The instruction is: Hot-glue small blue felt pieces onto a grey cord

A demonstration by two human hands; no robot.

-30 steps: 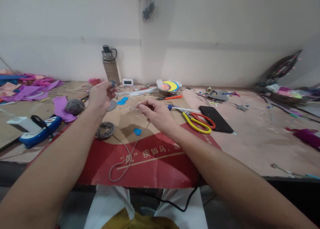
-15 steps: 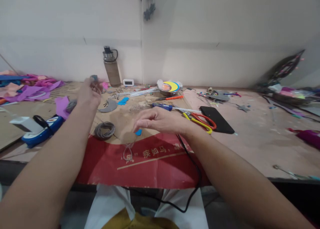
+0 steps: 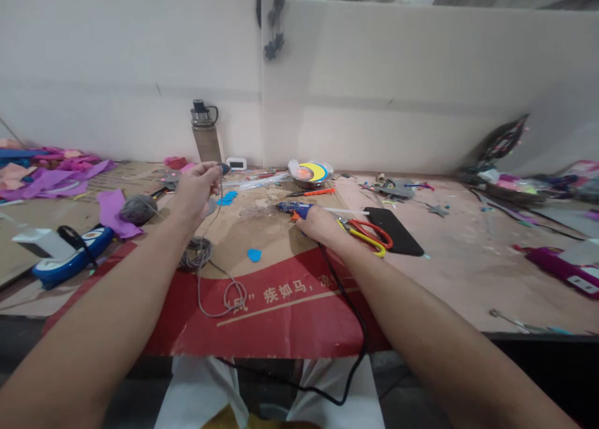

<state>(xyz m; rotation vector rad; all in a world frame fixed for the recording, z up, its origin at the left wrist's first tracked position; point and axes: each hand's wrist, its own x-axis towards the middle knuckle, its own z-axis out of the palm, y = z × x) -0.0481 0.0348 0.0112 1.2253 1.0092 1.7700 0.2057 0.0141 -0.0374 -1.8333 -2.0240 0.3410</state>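
A person's left hand (image 3: 199, 188) pinches a small, dark grey piece (image 3: 225, 168) between closed fingertips above a cardboard-covered worktable, a thin grey yarn strand (image 3: 221, 195) hanging beneath it toward a loose grey yarn coil (image 3: 196, 253). The right hand (image 3: 322, 224) grips a blue glue gun with an orange trigger (image 3: 304, 212), fingers wrapped around its handle, nozzle pointing left over the brown cardboard (image 3: 234, 229). A flat, bright blue cutout (image 3: 254, 255) lies nearer the person; a black rectangular phone (image 3: 397, 232) rests at right.
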